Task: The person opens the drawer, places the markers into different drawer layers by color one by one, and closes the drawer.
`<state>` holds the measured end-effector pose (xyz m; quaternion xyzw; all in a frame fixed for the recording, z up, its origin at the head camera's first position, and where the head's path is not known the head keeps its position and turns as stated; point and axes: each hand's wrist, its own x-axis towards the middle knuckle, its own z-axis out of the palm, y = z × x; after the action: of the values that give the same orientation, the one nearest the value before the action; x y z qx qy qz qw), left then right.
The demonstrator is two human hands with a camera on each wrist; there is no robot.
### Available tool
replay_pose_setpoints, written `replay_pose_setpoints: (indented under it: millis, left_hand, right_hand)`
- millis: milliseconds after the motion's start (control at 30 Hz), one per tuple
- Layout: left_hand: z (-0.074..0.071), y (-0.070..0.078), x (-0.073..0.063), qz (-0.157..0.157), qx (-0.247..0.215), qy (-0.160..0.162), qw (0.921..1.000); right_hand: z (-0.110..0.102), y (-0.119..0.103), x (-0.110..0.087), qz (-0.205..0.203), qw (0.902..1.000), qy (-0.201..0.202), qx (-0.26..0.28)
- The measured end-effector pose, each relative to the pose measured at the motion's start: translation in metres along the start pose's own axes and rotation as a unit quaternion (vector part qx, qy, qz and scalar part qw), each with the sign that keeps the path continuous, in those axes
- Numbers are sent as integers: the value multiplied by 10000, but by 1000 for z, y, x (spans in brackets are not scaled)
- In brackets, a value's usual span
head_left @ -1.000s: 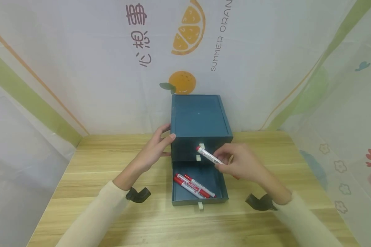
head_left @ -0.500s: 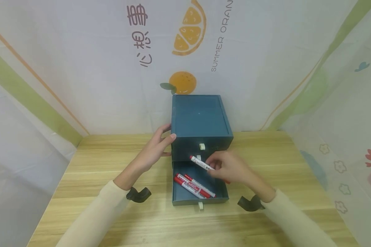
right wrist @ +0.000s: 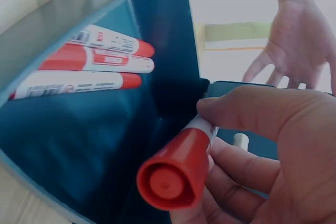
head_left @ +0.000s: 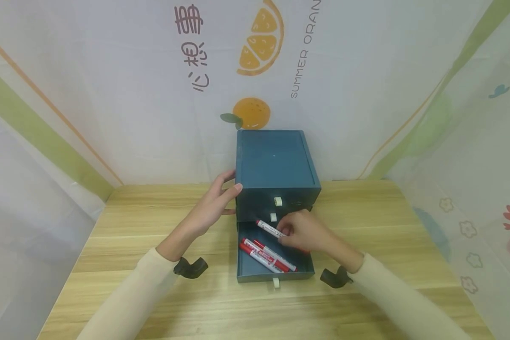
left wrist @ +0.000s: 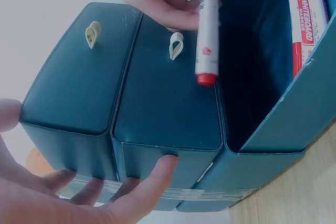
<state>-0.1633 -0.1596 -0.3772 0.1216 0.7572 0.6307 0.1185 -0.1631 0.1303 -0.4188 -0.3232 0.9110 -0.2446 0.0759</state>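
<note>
A dark blue drawer unit (head_left: pixel 276 158) stands on the table with its bottom drawer (head_left: pixel 246 273) pulled out. Inside that drawer lie three red-and-white whiteboard markers (head_left: pixel 265 255), side by side toward the front left. My right hand (head_left: pixel 303 231) pinches another whiteboard marker (head_left: pixel 268 228) between thumb and fingers, over the drawer's back part, its red cap (right wrist: pixel 173 177) toward the right wrist camera. Against the unit's left side rests my left hand (head_left: pixel 208 205), fingers spread and thumb at the front edge; the left wrist view shows its fingertips (left wrist: pixel 167 163) touching the side wall.
Two upper drawers are closed, each with a small pale pull loop (head_left: pixel 278 201). Behind the unit hangs a white curtain (head_left: pixel 344 94) printed with oranges and lettering. The wooden table (head_left: pixel 195 302) extends to both sides. Black curved pieces (head_left: pixel 191 268) sit at both wrists.
My right hand has moved left and down, carrying the marker from in front of the upper drawers to over the open bottom drawer. The left hand stays in place.
</note>
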Motion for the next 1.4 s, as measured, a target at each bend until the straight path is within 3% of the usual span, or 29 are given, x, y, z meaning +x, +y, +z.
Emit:
replay_pose_setpoints:
  millis: [400,767,1400]
  left_hand:
    - [0,0,1,-16,-1,2,10000]
    - [-1,-2,0,21,27,-34,10000]
    - [-1,-3,0,38,-24,-25,10000]
  right_hand:
    - [13,-3,8,466,9956,-593,-553]
    - [25,-4,11,558,9909,-984,-734]
    - [33,-4,11,687,9858,-1247,-889]
